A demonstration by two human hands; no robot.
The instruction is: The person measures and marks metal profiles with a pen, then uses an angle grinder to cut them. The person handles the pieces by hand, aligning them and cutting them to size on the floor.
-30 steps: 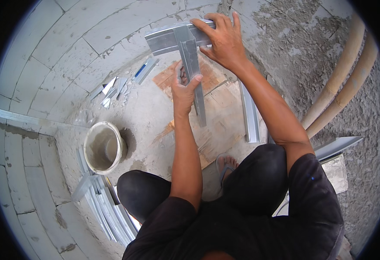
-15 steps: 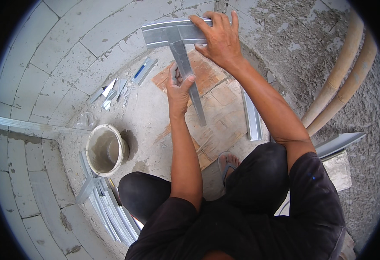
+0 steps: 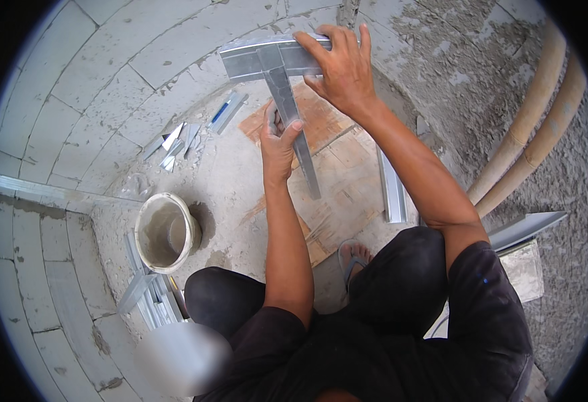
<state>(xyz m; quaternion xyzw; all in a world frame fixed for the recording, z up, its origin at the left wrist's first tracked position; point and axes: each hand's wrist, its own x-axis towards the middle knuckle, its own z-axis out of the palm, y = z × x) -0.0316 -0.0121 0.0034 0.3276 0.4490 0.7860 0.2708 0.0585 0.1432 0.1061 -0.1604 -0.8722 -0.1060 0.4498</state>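
My left hand (image 3: 279, 147) is closed around a long, narrow grey metal strip (image 3: 282, 90), thumb in front. The strip slants downward, its lower end hanging free above the boards. Its upper end overlaps the face of a wider, short metal channel (image 3: 241, 65), forming a T shape; whether the two are fastened cannot be told. On the channel's right end sits my right hand (image 3: 345, 75), fingers over the top edge and thumb below.
Wooden boards (image 3: 341, 177) lie on the floor under my hands. A cement-stained bucket (image 3: 192, 231) stands left, near stacked metal profiles (image 3: 152, 301). Metal offcuts (image 3: 173, 144) lie by the block wall (image 3: 106, 74). Two bamboo poles (image 3: 518, 137) lean at right. A profile (image 3: 392, 187) lies beside the boards.
The strip and channel sit slightly lower in view, still in both hands. Their grip looks the same. A blurred pale patch now covers part of the profile stack at lower left.
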